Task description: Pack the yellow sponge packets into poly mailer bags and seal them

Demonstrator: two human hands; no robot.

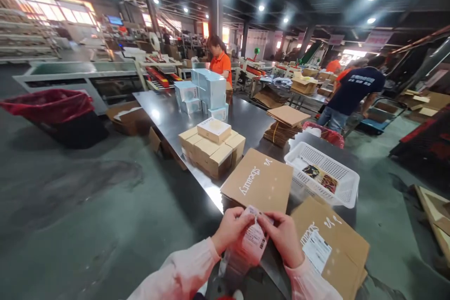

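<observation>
head view: your left hand (230,228) and right hand (281,233) are both on the labelled packet (253,240), thumbs and fingers pinched together on its upper end, so neither hand is nearer. there it is, right between them, long axis pointing from the fingertips back toward you, on your side of the cardboard stack (262,180); the white basket (346,191) sits off right.

Your dark glossy table (251,115) bears pale-blue boxes (213,90), tan kraft boxes (211,155), stacks of flattened cardboard (263,183) and a perforated white plastic basket (325,160).
</observation>
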